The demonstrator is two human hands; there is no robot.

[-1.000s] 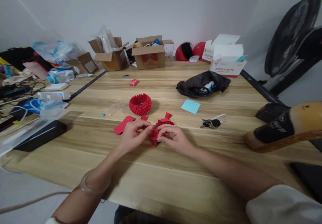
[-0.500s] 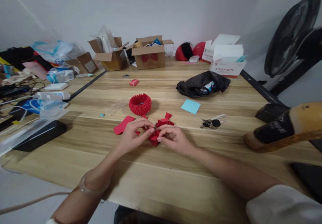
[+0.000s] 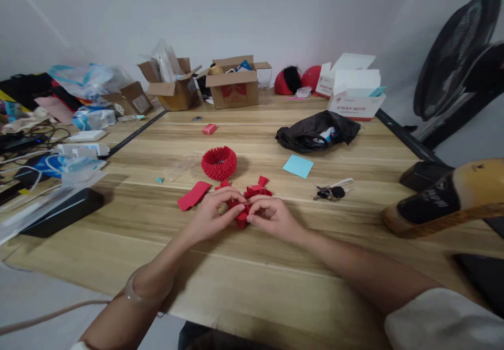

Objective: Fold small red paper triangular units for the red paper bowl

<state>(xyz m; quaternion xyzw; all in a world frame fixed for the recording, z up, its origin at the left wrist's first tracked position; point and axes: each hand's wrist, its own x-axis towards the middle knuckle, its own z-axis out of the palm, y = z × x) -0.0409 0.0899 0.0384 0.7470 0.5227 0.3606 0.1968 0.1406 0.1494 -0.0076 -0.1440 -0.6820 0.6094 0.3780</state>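
Observation:
My left hand (image 3: 212,213) and my right hand (image 3: 277,220) meet over the table, thumbs and fingers pinched together on a red paper piece (image 3: 243,216). Its exact fold is partly hidden by the fingertips. More red paper pieces (image 3: 260,186) lie just beyond my hands, some covered by the fingers. Left of my left hand is a flat stack of red paper strips (image 3: 193,195). Behind the hands stands a round red bowl (image 3: 219,163) built of many small folded paper units.
A blue paper square (image 3: 298,166), keys (image 3: 333,191) and a black bag (image 3: 317,132) lie to the right. A bottle (image 3: 441,198) leans in at far right. Cardboard boxes (image 3: 232,88) line the back, and a black case (image 3: 65,211) sits at left.
My left hand has shifted very slightly, and the red paper piece between my fingertips has turned a little. Everything else on the table stays put.

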